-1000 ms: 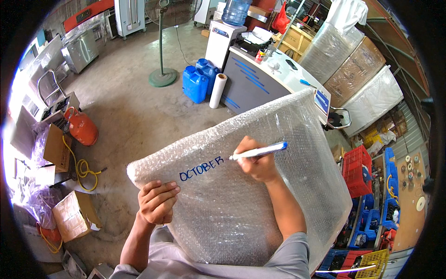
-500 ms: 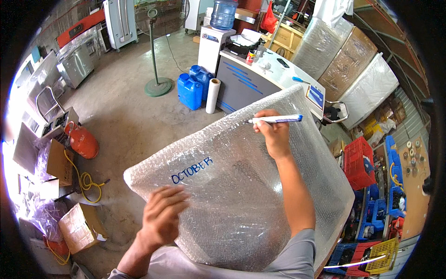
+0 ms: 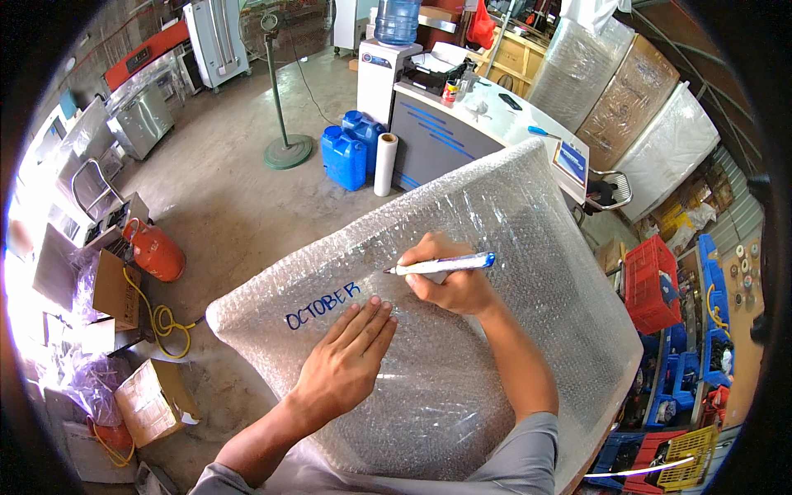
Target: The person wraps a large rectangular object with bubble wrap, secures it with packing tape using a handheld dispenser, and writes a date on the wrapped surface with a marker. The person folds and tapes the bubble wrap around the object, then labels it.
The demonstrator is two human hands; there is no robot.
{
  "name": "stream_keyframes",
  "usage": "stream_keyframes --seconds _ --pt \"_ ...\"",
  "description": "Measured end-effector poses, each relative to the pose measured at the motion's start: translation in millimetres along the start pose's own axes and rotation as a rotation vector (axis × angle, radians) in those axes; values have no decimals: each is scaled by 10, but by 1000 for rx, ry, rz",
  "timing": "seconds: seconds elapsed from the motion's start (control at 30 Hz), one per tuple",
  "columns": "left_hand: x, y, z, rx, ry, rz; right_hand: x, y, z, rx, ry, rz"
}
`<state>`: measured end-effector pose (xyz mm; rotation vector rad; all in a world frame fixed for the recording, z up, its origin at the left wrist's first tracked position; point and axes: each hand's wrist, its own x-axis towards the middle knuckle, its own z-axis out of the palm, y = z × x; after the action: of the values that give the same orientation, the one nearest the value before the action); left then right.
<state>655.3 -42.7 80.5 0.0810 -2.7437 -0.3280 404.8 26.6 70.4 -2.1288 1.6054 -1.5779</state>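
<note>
A large boxy item wrapped in clear bubble wrap (image 3: 445, 363) fills the space before me, with blue handwriting (image 3: 323, 306) across its upper left part. Pinched in my right hand (image 3: 450, 285) is a white marker pen (image 3: 445, 264) with a blue end. Its dark tip points left, close to the wrap just right of the writing; whether it touches, I cannot tell. My left hand (image 3: 351, 351) lies flat on the wrap below the writing, fingers stretched out and holding nothing.
Beyond the wrapped item stand a desk (image 3: 437, 128), blue jerrycans (image 3: 344, 157), a white roll (image 3: 385, 165) and a fan stand (image 3: 287, 151). An orange gas cylinder (image 3: 157, 252) and yellow hose (image 3: 165, 322) lie left; a red crate (image 3: 652, 285) and blue bins (image 3: 681, 371) sit right.
My right hand has come down and left with the marker, nearer the writing. The left hand, blurred and raised before, has moved right and now rests flat on the wrap.
</note>
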Motion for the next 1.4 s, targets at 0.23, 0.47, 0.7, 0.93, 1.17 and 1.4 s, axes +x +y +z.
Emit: stream_keyframes --seconds 0.23,0.47,0.7,0.93,1.17,1.4 --pt "-14 0 10 -3 3 -28 43 -76 54 -80 -31 -62" --pt "-16 6 19 -1 29 -28 75 -26 93 -91 7 -27" --pt "-13 0 51 -27 27 -35 61 15 72 -143 -17 -66" --pt "-12 -15 80 -35 40 -22 28 9 54 -136 -56 -29" --pt "-32 -5 46 -40 34 -42 65 -15 89 -142 -37 -44" --pt "-47 -21 63 -37 46 -26 -21 18 -27 -31 78 83"
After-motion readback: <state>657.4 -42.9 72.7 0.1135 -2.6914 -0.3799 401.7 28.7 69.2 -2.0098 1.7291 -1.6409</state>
